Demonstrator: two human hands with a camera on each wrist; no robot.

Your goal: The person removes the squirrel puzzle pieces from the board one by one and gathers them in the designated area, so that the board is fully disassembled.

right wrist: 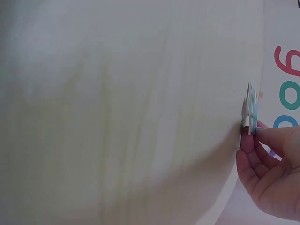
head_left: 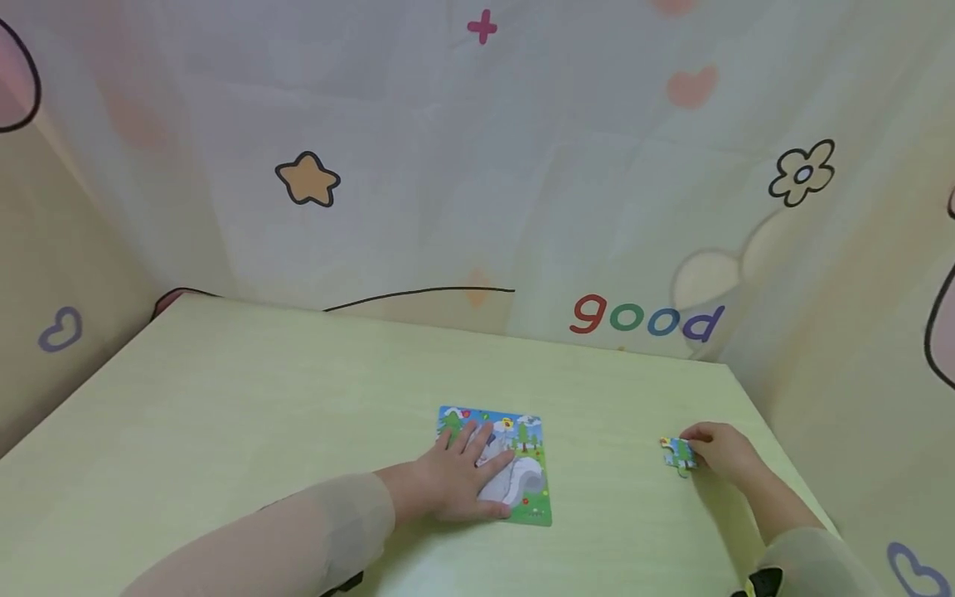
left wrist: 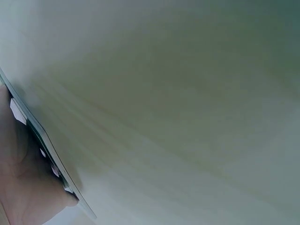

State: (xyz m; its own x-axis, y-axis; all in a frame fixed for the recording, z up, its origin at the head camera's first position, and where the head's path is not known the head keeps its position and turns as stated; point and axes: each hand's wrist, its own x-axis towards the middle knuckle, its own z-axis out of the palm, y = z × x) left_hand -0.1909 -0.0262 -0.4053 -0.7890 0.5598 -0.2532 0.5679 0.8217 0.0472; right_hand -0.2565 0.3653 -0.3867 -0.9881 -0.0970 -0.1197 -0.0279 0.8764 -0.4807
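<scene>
My left hand lies flat with spread fingers on a square picture puzzle, covering much of its grey animal with a curled tail. In the left wrist view the same hand rests on the puzzle's thin board, seen edge-on. Off to the right, my right hand pinches a jigsaw piece printed with a green tree on blue. Thumb and fingers hold the piece by one end in the right wrist view; whether it touches the table cannot be told.
The pale yellow-green table extends to either side of the puzzle. Behind it hangs a light cloth with a star, a flower and the word "good". More printed cloth flanks the table left and right.
</scene>
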